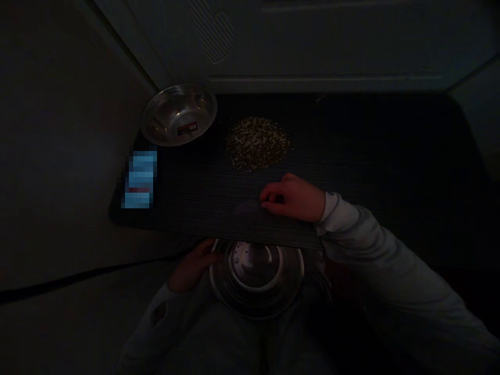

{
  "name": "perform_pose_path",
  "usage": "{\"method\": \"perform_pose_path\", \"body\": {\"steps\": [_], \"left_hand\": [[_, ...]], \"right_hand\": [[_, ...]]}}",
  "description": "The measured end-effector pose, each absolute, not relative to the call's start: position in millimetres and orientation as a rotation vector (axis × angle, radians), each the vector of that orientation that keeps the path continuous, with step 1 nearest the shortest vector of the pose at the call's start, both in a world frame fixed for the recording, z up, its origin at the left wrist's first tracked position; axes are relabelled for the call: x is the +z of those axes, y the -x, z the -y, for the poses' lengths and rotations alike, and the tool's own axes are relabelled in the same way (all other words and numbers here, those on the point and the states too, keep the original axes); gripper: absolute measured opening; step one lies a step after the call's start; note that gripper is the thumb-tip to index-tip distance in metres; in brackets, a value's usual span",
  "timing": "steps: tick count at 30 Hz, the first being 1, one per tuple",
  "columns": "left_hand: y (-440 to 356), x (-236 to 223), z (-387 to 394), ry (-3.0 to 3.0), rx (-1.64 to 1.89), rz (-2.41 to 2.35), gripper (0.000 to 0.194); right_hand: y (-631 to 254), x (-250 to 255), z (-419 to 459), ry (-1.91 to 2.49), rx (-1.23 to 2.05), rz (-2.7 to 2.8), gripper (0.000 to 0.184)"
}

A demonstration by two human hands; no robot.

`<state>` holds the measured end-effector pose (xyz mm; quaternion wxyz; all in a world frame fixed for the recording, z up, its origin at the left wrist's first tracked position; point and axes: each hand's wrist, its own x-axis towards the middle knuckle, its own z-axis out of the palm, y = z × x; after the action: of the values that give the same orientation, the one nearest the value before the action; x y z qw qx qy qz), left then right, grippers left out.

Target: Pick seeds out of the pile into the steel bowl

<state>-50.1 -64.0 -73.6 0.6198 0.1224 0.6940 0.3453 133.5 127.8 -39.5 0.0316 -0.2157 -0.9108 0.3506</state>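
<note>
Below the table's near edge, a shiny round metal bowl point(257, 307) rests at my lap. My left hand point(194, 266) grips its left rim, fingers curled over it. Small dark dots show inside the bowl; I cannot tell whether they are holes. Above the table's front part is my right hand point(291, 198), its thumb and fingers brought together in a pinch. Whether something small sits between them is too dark to make out. Just beyond that hand, apart from it, a flat heap of mixed pale and brown grains point(258, 143) lies on the dark table point(351, 156).
A second, wide metal bowl point(179, 114) with a label inside stands at the table's back left. In front of it lies a lit phone point(139, 179), its screen blurred out. A pale panelled surface point(332, 41) rises behind the table. A dark cord point(97, 272) runs in from the left.
</note>
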Motion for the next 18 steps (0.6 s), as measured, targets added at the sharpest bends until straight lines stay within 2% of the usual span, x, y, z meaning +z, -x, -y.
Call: {"method": "perform_pose_path", "body": {"steps": [9, 18], "left_hand": [[50.4, -73.3, 63.6, -0.249, 0.785, -1.603, 0.041], [59.2, -81.1, 66.3, -0.293, 0.769, -1.567, 0.041]], "right_hand": [[-133.8, -36.4, -127.3, 0.646, 1.148, 2.776, 0.018], [-156.1, -22.4, -150.8, 0.847, 1.807, 2.582, 0.016]]}}
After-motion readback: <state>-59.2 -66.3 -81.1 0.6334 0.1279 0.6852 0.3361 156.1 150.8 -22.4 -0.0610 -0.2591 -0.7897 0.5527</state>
